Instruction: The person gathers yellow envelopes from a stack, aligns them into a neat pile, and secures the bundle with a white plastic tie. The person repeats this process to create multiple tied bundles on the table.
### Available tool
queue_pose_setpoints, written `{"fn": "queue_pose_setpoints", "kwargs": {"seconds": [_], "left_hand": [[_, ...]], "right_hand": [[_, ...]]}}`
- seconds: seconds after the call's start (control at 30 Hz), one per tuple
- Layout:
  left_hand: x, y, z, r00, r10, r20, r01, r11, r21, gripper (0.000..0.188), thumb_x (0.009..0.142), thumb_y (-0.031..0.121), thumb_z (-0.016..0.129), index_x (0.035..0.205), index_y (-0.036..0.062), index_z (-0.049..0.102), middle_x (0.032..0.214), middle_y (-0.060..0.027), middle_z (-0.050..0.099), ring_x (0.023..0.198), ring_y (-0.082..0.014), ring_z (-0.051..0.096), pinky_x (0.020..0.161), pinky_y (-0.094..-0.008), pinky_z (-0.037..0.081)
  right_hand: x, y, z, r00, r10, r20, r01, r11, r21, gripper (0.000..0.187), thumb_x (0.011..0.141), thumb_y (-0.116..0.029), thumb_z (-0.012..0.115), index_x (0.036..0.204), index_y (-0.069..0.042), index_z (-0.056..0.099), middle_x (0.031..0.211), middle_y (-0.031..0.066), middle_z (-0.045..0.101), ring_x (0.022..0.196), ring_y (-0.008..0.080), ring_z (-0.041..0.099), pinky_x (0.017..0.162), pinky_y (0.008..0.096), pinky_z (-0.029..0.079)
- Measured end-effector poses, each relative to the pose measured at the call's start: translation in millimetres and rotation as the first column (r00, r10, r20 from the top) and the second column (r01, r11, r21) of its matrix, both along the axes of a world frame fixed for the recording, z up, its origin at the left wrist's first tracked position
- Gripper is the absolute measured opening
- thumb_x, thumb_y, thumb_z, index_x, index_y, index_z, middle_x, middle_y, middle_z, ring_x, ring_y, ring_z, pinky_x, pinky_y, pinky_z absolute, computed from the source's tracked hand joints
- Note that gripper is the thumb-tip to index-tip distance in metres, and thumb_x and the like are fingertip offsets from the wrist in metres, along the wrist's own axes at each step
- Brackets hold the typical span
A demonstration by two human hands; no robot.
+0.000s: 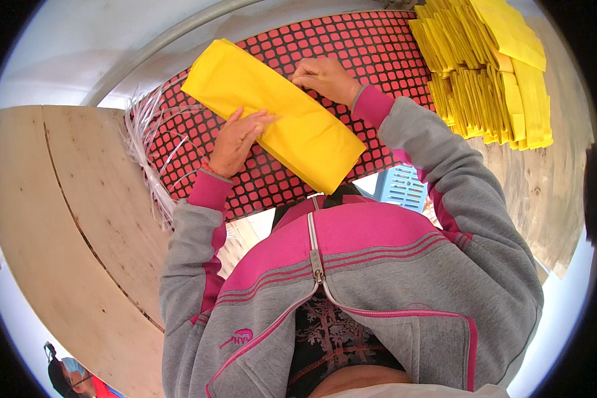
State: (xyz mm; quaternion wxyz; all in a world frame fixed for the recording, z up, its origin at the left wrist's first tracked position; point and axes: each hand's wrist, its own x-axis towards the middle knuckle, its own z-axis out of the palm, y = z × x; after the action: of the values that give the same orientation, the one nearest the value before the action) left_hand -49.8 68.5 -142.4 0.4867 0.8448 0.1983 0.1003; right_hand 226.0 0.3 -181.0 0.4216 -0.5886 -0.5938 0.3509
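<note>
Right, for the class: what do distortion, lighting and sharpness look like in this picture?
Head view: black corners frame the round fisheye image, and the seam between the wooden boards on the left bows strongly; head view: light is bright, with pale areas near the rim almost washed out; head view: the folded yellow piece shows no strong glare, and the left hand's fingertips may be slightly blurred.

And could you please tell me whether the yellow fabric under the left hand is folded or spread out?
Folded, it appears: the yellow fabric forms a narrow rectangle with layered ends, under the left hand.
</note>
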Motion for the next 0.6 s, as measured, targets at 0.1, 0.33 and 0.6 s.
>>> {"fn": "queue_pose_setpoints", "kwargs": {"seconds": [0.1, 0.33, 0.6], "left_hand": [[1, 1, -3, 1.0, 0.017, 0.0, -0.017, 1.0, 0.002, 0.03, 0.101, 0.023, 0.046, 0.117, 0.0077, 0.066, 0.119, -0.0044, 0.067, 0.124, -0.0204, 0.055, 0.115, -0.045, 0.022], [6, 8, -4, 0.992, 0.129, 0.017, -0.126, 0.986, -0.109, 0.028, 0.097, 0.023, 0.053, 0.103, 0.0022, 0.071, 0.102, -0.0083, 0.072, 0.103, -0.0187, 0.066, 0.104, -0.0382, 0.041], [15, 8, 4, 0.974, 0.202, -0.104, -0.219, 0.955, -0.198, 0.023, 0.094, 0.022, 0.058, 0.098, 0.0031, 0.07, 0.085, -0.009, 0.07, 0.077, -0.0174, 0.065, 0.07, -0.0273, 0.049]], "right_hand": [[10, 9, 13, 0.99, 0.013, 0.142, -0.018, 0.999, 0.033, 0.02, 0.092, -0.025, 0.06, 0.086, -0.007, 0.064, 0.074, 0.0044, 0.065, 0.067, 0.0179, 0.064, 0.061, 0.0323, 0.048], [22, 22, 53, 0.898, -0.068, 0.434, 0.03, 0.995, 0.095, 0.019, 0.089, -0.025, 0.064, 0.083, -0.008, 0.062, 0.074, 0.0044, 0.064, 0.069, 0.0214, 0.062, 0.062, 0.0341, 0.048], [-20, 8, 64, 0.888, -0.032, 0.459, -0.087, 0.968, 0.237, 0.01, 0.086, -0.017, 0.063, 0.084, -0.008, 0.062, 0.081, 0.0058, 0.061, 0.075, 0.0266, 0.062, 0.064, 0.037, 0.049]]}}
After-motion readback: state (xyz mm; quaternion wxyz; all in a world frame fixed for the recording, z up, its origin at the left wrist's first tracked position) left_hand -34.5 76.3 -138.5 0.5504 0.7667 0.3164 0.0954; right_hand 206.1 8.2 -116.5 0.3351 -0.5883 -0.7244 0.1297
